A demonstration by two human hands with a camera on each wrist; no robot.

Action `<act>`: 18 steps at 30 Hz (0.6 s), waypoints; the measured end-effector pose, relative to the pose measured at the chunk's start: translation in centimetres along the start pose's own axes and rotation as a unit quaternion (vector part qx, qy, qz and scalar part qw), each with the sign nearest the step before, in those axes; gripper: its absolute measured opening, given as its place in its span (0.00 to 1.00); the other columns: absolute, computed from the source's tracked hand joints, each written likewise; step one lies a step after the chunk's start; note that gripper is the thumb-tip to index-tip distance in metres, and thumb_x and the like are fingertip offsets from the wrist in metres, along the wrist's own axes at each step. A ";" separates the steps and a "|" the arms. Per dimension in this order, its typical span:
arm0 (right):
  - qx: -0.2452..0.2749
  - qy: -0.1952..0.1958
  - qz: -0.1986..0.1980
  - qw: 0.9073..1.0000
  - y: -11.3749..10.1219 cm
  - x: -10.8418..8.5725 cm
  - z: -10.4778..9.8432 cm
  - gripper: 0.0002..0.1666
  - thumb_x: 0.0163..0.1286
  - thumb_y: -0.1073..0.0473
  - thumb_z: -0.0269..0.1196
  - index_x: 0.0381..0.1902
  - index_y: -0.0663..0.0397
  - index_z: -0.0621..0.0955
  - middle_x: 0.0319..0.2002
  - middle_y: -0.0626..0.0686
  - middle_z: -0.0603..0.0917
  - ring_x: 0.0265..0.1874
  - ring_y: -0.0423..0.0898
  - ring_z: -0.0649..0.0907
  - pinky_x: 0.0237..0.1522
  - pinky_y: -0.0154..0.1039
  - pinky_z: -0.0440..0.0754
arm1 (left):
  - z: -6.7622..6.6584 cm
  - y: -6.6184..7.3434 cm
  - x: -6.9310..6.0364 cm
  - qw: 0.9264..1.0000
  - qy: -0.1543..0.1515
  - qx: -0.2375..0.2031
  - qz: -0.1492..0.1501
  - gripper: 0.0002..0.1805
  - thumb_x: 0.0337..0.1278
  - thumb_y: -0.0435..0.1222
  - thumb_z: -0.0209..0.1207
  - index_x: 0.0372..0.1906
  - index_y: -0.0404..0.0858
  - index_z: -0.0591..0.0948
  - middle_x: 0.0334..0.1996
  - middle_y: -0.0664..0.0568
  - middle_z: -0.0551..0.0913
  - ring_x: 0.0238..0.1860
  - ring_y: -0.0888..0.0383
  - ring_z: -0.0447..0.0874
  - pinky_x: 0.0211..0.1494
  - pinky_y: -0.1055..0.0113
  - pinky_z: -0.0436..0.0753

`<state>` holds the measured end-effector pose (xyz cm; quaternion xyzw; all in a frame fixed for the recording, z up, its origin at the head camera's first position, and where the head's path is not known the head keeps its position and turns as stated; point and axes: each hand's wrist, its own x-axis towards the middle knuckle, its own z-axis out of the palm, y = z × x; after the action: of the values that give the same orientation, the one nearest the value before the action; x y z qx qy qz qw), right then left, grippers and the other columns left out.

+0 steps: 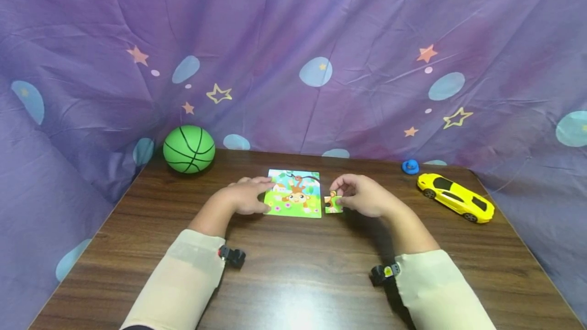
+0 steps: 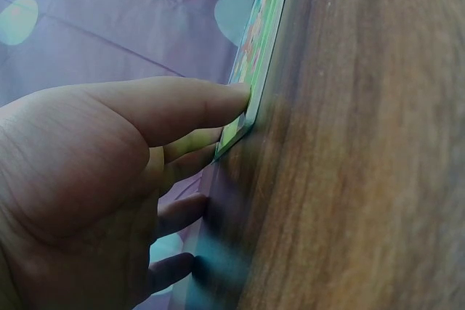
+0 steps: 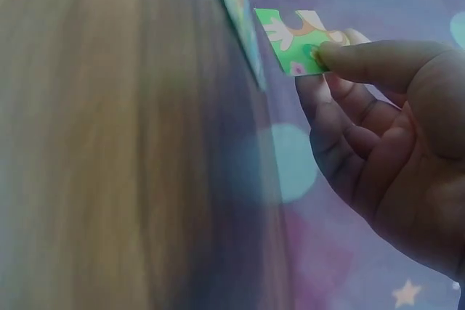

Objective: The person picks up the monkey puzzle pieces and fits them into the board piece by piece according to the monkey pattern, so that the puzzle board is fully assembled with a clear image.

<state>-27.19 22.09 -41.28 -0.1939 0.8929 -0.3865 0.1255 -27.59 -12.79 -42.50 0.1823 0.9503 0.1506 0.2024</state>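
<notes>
A flat square puzzle with a monkey picture lies on the table, printed in green and light blue. At its left edge is my left hand, fingers extended; in the left wrist view the thumb touches the near corner of the puzzle. My right hand pinches a small puzzle piece between thumb and fingers, just off the puzzle's right side. The right wrist view shows this piece raised above the tabletop, with a notch, green ground and a pink flower. The fingers behind it are partly hidden.
A green basketball stands at the table's back left. On the right are a small blue rubber duck and a yellow toy car. A purple patterned curtain hangs behind the brown wooden table.
</notes>
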 end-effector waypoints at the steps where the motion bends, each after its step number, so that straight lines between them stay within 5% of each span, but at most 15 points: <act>1: 0.002 0.000 -0.004 1.000 -0.4 0.3 0.1 0.11 0.70 0.66 0.70 0.48 0.55 0.85 0.38 0.54 0.85 0.33 0.43 0.81 0.31 0.34 0.81 | 0.0 0.0 0.0 1.000 0.001 0.000 0.001 0.44 0.69 0.54 0.62 0.86 0.57 0.60 0.89 0.60 0.53 0.88 0.40 0.50 0.85 0.25 0.51; 9: 0.028 0.000 -0.020 0.999 -2.4 2.4 1.2 0.13 0.69 0.66 0.70 0.50 0.57 0.84 0.38 0.54 0.85 0.30 0.42 0.81 0.30 0.34 0.82 | -0.2 0.2 -0.2 1.000 0.002 0.001 0.005 0.44 0.69 0.54 0.62 0.86 0.56 0.61 0.89 0.59 0.53 0.87 0.40 0.51 0.84 0.25 0.51; 18: 0.043 -0.013 -0.006 0.999 -2.2 3.5 3.0 0.12 0.69 0.68 0.70 0.50 0.58 0.84 0.37 0.53 0.83 0.30 0.42 0.82 0.31 0.36 0.84 | 0.0 0.1 -0.1 1.000 0.000 0.000 0.002 0.44 0.69 0.54 0.63 0.86 0.57 0.61 0.89 0.59 0.53 0.87 0.40 0.51 0.84 0.25 0.52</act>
<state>-28.64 17.29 -41.95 -0.1990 0.8725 -0.4229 0.1426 -27.48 -12.79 -42.42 0.1843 0.9501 0.1509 0.2016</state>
